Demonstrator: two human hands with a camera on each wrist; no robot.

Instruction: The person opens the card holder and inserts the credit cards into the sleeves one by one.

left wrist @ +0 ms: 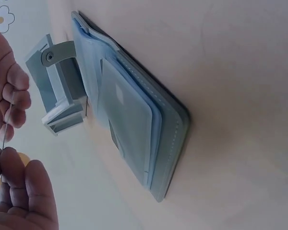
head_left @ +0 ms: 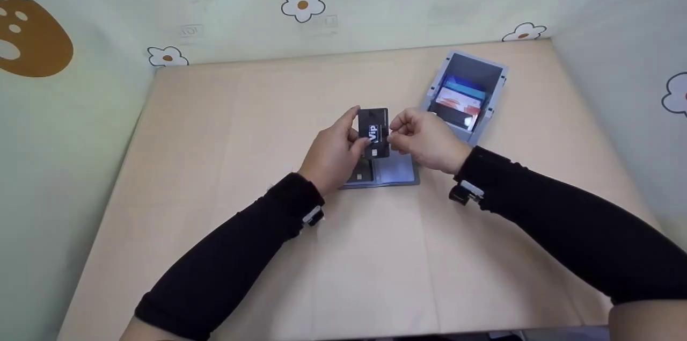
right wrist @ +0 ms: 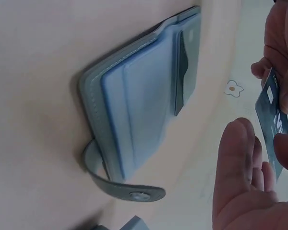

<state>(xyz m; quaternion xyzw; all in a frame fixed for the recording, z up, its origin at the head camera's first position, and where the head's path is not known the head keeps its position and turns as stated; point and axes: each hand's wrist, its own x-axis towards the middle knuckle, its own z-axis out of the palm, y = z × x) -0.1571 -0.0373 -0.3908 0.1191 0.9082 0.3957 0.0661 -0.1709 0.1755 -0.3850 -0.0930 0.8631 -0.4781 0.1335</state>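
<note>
A black bank-style card (head_left: 373, 131) with "Vip" on it is held up above an open grey card wallet (head_left: 397, 183). My left hand (head_left: 333, 156) grips its left side, thumb across the front. At the opposite edge, the fingertips of my right hand (head_left: 426, 139) pinch the card (right wrist: 269, 112). The wallet (left wrist: 175, 139) lies flat on the table, with clear plastic sleeves (right wrist: 146, 91) and a snap strap (right wrist: 127, 189). One of its sleeves contains a dark card (head_left: 362, 171). The hands and the held card partly cover the wallet in the head view.
A grey open-topped box (head_left: 475, 64) stands on the table at the back right, with several cards (head_left: 459, 102) inside. The light wooden table (head_left: 241, 115) meets a pale wall (head_left: 236, 13) with printed flowers behind and at the sides.
</note>
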